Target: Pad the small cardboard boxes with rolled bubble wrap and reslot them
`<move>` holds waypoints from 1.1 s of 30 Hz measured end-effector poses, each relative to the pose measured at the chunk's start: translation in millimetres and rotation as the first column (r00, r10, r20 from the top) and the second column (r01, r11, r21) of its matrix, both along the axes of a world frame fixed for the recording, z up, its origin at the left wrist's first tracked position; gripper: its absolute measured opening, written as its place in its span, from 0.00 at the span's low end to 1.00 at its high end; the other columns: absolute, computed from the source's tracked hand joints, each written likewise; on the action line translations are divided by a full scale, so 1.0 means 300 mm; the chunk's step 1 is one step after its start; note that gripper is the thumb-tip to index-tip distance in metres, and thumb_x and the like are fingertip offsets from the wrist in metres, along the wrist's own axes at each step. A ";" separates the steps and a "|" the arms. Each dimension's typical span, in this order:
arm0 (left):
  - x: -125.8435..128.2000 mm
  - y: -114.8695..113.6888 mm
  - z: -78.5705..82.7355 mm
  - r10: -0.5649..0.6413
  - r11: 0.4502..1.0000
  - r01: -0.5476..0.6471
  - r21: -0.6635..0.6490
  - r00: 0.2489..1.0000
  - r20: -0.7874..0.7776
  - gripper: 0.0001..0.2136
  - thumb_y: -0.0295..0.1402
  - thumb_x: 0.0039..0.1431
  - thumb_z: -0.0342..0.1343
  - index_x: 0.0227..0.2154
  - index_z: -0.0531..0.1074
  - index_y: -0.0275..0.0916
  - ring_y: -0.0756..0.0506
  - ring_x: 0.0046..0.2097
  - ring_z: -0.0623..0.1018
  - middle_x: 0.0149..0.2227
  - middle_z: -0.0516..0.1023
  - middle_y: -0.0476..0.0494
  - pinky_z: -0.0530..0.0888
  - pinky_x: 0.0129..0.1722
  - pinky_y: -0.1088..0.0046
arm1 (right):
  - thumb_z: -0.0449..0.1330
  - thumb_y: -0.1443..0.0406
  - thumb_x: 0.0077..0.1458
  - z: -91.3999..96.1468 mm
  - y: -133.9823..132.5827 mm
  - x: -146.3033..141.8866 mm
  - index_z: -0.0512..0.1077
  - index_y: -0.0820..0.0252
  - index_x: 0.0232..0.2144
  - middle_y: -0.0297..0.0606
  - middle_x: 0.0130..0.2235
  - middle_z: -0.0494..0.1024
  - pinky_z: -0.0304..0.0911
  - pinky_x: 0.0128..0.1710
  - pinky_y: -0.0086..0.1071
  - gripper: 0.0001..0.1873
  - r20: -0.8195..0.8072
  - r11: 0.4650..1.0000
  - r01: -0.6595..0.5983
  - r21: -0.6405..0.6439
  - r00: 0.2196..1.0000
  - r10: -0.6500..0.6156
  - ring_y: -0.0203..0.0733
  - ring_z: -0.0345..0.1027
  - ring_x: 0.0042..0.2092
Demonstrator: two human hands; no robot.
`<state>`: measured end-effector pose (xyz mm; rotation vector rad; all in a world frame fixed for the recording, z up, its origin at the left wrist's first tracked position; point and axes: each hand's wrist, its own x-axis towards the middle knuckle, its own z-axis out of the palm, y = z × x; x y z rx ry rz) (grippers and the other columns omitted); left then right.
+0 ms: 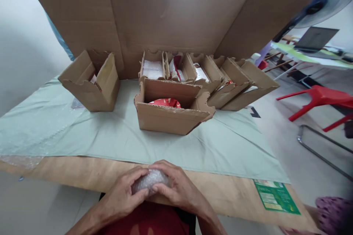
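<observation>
My left hand (121, 192) and my right hand (179, 187) are closed together around a small bundle of bubble wrap (150, 180) at the near edge of the wooden board (82, 176). What is inside the wrap is hidden. Straight ahead an open cardboard box (171, 112) with something red inside stands on the pale green cloth (116, 136).
A single open box (92, 80) stands at the left. A row of several open boxes (220, 80) with wrapped items lines the back, before a tall cardboard sheet (165, 11). Loose bubble wrap (22, 132) lies far left. Red chairs (320, 99) and a fan (325, 3) are at the right.
</observation>
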<state>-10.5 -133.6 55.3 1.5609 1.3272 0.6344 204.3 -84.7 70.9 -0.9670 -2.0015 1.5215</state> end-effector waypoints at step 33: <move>0.045 0.467 0.174 0.360 0.444 0.041 0.895 0.907 -0.220 0.27 0.24 0.62 0.56 0.63 0.63 0.43 0.35 0.56 0.72 0.53 0.74 0.37 0.68 0.60 0.48 | 0.59 0.72 0.57 0.397 0.679 0.025 0.82 0.66 0.36 0.57 0.39 0.84 0.70 0.41 0.42 0.10 0.872 0.797 -0.366 0.480 0.296 -0.389 0.59 0.80 0.45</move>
